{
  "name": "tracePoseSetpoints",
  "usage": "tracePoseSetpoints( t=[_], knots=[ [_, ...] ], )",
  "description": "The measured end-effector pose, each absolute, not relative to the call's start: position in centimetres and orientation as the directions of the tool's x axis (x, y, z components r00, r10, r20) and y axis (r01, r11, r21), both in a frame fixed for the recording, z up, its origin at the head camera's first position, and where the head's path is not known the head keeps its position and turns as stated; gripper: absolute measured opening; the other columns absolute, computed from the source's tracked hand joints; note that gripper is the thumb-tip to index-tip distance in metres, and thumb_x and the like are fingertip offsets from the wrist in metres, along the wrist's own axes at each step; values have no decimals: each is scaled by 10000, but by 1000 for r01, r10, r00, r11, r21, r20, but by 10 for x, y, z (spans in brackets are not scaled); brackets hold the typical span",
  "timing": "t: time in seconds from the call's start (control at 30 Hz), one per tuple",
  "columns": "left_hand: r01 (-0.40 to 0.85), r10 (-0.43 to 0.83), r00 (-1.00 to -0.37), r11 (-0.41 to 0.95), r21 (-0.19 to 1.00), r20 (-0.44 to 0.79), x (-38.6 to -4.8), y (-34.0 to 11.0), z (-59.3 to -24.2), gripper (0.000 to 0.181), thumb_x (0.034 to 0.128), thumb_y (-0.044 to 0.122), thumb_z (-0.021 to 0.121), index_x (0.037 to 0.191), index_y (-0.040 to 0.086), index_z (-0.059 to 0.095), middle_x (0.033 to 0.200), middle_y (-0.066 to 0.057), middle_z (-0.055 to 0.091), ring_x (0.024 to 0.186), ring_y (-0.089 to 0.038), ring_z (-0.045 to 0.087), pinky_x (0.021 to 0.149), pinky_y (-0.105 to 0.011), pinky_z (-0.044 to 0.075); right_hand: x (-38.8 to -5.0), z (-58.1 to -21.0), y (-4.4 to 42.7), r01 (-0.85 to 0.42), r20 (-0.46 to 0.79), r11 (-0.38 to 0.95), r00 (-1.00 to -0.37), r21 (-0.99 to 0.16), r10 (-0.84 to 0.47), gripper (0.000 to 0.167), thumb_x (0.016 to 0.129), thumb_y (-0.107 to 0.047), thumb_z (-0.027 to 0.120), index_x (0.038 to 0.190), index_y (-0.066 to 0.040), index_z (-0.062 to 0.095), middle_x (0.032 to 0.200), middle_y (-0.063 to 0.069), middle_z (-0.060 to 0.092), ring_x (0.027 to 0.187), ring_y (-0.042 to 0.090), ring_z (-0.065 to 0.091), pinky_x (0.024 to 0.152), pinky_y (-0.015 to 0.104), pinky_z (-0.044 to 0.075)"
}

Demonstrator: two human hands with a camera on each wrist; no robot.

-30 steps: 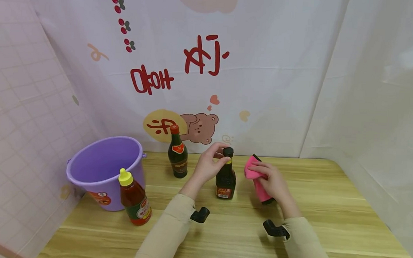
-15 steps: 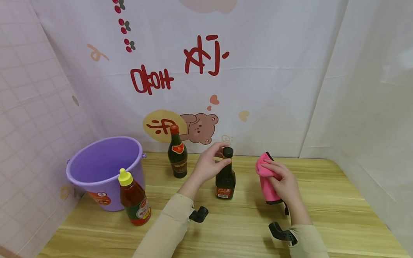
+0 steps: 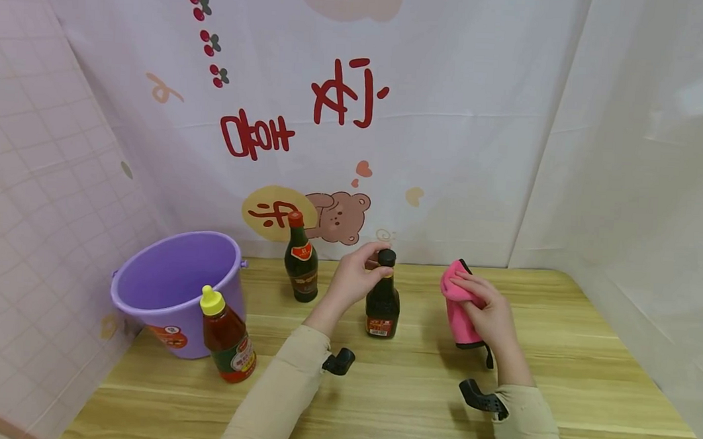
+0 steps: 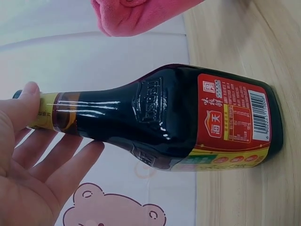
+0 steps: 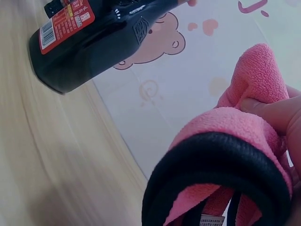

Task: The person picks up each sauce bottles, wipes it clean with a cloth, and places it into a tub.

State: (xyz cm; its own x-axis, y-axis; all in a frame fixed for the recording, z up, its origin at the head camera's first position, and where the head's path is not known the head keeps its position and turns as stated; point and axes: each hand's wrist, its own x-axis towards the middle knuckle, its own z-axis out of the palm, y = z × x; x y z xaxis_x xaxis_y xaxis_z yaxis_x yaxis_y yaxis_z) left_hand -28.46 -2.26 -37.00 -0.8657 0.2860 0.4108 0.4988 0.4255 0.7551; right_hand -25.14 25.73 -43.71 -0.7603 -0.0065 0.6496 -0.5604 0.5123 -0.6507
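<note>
A dark soy sauce bottle [image 3: 383, 304] with a black cap stands upright on the table. My left hand [image 3: 357, 276] grips it by the neck, thumb on one side and fingers on the other; the left wrist view shows its red and yellow label [image 4: 230, 115]. To the right of the bottle and apart from it, my right hand [image 3: 492, 316] pinches a pink cloth [image 3: 461, 318] with black edging. In the right wrist view the cloth [image 5: 225, 122] hangs folded in a loop, thumb pressed into it.
A purple bucket [image 3: 174, 309] stands at the left. In front of it is a sauce bottle with a yellow cap [image 3: 230, 339]. Farther back stands a green bottle with a red cap [image 3: 302, 263]. A white printed curtain [image 3: 450, 152] closes off the wooden table's [image 3: 402, 394] far side.
My right hand has moved to the right with the pink cloth, away from the soy sauce bottle. My left hand has stayed on the bottle's neck.
</note>
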Motion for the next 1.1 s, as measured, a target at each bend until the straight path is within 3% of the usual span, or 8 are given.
tracePoseSetpoints(
  t=[0.23, 0.47, 0.6, 0.83, 1.1],
  knots=[
    [493, 274, -869, 436, 752, 411, -284, -20, -368, 367, 899, 141, 748, 1247, 158, 633, 1006, -8, 677, 924, -180, 669, 740, -325, 567, -249, -438, 263, -527, 631, 524, -776, -669, 25, 332, 812, 118, 736, 1114, -19, 743, 1255, 150, 648, 1220, 179, 543, 914, 69, 390],
    [520, 244, -854, 460, 720, 460, -281, -21, -369, 333, 882, 134, 765, 1195, 137, 651, 953, 4, 721, 902, -160, 676, 769, -337, 561, -249, -437, 264, -527, 625, 506, -780, -683, 30, 308, 822, 111, 732, 1107, -5, 742, 1245, 178, 647, 1208, 357, 533, 919, 67, 384],
    [516, 210, -853, 479, 710, 479, -275, -24, -370, 332, 879, 158, 771, 1190, 123, 661, 955, -4, 736, 922, -172, 685, 802, -354, 556, -247, -436, 266, -523, 630, 512, -775, -681, 47, 304, 821, 114, 731, 1103, 1, 741, 1244, 192, 645, 1209, 370, 529, 924, 62, 373],
    [503, 179, -859, 472, 724, 480, -265, -34, -353, 337, 875, 144, 773, 1190, 112, 658, 982, -32, 739, 910, -187, 683, 766, -369, 563, -247, -437, 268, -510, 623, 524, -781, -682, 50, 321, 816, 112, 736, 1112, -14, 743, 1257, 154, 648, 1225, 156, 530, 924, 69, 383],
    [554, 122, -815, 450, 700, 566, -255, -59, -293, 303, 856, 112, 789, 1136, 83, 679, 964, -64, 743, 833, -184, 685, 739, -372, 557, -249, -438, 271, -516, 624, 509, -780, -688, 52, 307, 830, 101, 729, 1116, -7, 739, 1260, 175, 642, 1206, 29, 510, 924, 73, 390]
  ],
)
